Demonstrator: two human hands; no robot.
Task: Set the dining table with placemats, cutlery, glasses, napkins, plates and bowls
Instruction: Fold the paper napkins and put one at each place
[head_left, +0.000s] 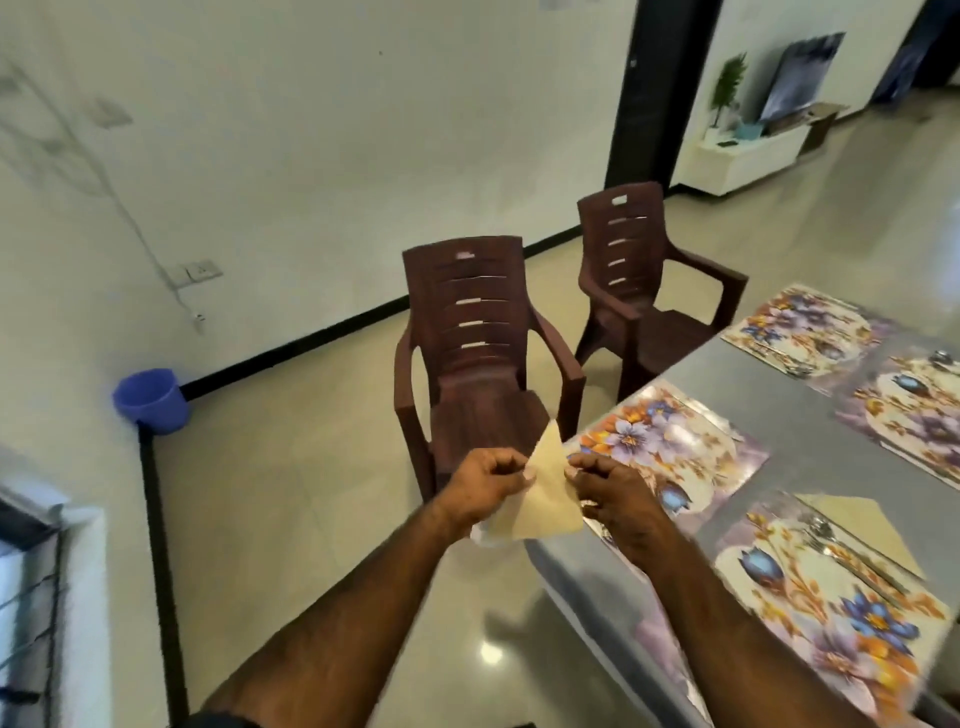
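A cream paper napkin (545, 499), folded into a triangle, is held between both hands just past the near left corner of the grey table (795, 431). My left hand (485, 486) pinches its left edge and my right hand (615, 491) pinches its right edge. Floral placemats lie on the table: one beside my right hand (675, 441), a near one (826, 603) carrying a spoon (831, 540) and another folded napkin (862, 525), and two farther ones (800, 327), (914, 410) with cutlery.
Two brown plastic armchairs (483, 358), (644, 280) stand along the table's left side. A blue bucket (151, 399) sits on the floor by the wall. A white cabinet (743, 158) with a plant and a TV is far back right.
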